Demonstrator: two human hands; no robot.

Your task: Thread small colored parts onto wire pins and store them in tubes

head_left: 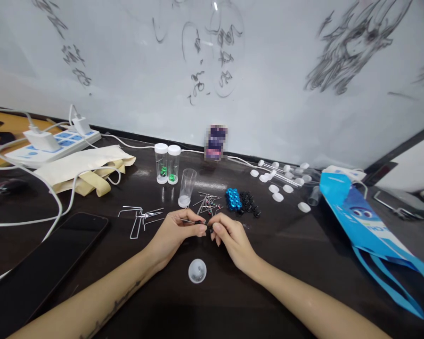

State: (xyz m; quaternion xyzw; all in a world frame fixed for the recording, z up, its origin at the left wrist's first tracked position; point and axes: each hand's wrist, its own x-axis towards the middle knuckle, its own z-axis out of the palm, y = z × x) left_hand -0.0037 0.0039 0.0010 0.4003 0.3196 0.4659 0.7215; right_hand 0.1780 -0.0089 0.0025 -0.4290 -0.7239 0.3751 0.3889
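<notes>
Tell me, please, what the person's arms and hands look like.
The left forearm and right forearm are bare, with no sleeves in view; a dark, uneven marking runs along the left one. The left hand and right hand wear no gloves.

To your left: power strip (66, 142), cream bag (86, 162), black phone (49, 268). Your right: blue bag (369, 216). Whiteboard (137, 89) ahead.

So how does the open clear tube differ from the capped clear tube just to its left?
The open clear tube has no lid on top, while the capped clear tube wears a white cap. Green pieces sit low inside the capped tube; none show in the open one. The open tube stands nearer the left hand, the capped one farther back. Both are see-through with white bottoms.
</notes>
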